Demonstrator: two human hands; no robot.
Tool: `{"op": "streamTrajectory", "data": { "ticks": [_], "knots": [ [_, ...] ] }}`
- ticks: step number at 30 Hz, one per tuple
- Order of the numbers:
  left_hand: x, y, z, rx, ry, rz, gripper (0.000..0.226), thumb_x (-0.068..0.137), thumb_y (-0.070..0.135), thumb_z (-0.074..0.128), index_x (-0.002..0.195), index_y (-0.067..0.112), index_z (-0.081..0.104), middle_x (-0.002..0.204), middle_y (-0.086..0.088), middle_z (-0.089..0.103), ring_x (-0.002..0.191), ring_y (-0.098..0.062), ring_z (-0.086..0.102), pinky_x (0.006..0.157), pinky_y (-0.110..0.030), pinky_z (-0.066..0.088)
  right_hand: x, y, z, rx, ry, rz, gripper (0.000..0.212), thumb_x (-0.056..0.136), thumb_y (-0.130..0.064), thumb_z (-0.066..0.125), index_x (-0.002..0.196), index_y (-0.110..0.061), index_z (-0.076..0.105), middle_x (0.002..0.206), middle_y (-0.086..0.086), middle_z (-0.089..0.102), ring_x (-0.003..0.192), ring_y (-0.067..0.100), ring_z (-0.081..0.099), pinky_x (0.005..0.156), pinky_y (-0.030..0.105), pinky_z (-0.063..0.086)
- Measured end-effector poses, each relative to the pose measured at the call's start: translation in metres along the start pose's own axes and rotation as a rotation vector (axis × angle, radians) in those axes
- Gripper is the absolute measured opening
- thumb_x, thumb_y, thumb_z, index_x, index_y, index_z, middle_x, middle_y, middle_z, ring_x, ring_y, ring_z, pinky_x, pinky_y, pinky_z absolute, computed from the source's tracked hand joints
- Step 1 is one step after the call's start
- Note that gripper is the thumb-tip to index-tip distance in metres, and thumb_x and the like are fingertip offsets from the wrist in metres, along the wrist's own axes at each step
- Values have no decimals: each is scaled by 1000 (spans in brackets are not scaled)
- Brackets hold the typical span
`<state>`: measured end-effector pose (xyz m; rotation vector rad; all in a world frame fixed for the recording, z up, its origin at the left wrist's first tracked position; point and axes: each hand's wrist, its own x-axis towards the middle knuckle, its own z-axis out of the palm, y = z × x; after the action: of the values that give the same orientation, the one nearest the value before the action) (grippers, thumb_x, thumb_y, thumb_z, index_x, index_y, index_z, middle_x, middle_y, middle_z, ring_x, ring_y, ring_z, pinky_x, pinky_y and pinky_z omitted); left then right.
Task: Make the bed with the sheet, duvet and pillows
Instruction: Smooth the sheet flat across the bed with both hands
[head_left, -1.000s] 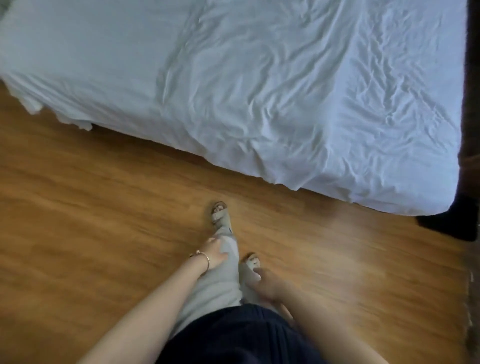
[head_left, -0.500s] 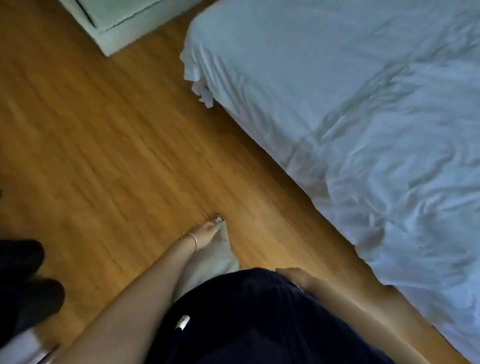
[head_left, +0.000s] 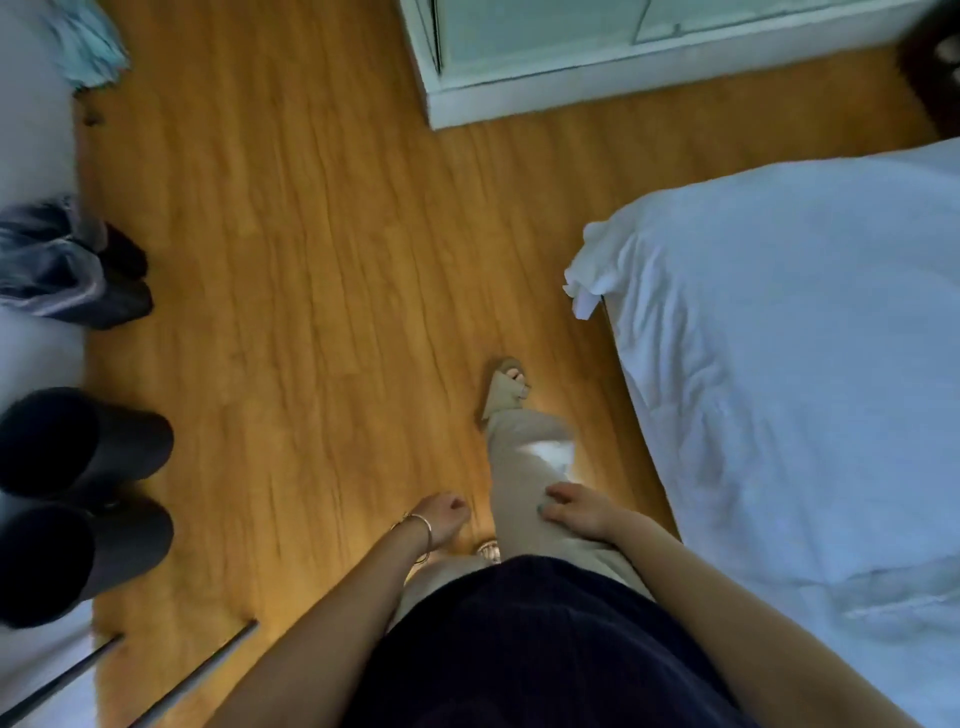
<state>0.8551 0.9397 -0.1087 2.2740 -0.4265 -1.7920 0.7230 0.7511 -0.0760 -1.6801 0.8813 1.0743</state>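
Both hands hang idle for walking: left hand (head_left: 445, 514) apparently loosely curled (blurred), right hand (head_left: 574, 506) relaxed, empty; sheet (head_left: 779, 364) at three o'clock.

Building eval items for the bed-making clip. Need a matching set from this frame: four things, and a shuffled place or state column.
Things:
1. sheet
2. left hand
3. right hand
4. cabinet

Places or states:
A. stands on the wood floor, top of view
B. rests on the beige trouser leg
C. wrinkled, covering the bed at right
D. bracelet at the wrist, holds nothing

Pairs: 1-C, 2-D, 3-B, 4-A
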Motion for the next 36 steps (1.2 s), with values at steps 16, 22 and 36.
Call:
{"op": "streamTrajectory", "data": {
  "ticks": [16,22,36],
  "knots": [
    [151,232,-349,23,207,-58,42,84,46,50,119,23,59,126,-2,57,110,-21,55,93,-33,44,157,-227,-373,175,54,-54,47,97,-38,52,130,-4,55,129,13,57,114,24,54,95,33,41],
    [247,371,-479,189,20,9,41,83,52,49,103,18,63,111,-5,63,103,-23,58,82,-29,42,216,-239,-504,306,59,37,35,92,-43,59,104,-10,62,110,6,58,112,24,57,85,29,37],
    [414,746,-525,811,-207,142,15,91,37,50,83,25,53,102,-5,62,96,-25,58,87,-32,47,225,-175,-747,751,326,266,73,82,-55,59,145,-23,38,148,4,38,135,26,35,110,45,35]
  ]
}}
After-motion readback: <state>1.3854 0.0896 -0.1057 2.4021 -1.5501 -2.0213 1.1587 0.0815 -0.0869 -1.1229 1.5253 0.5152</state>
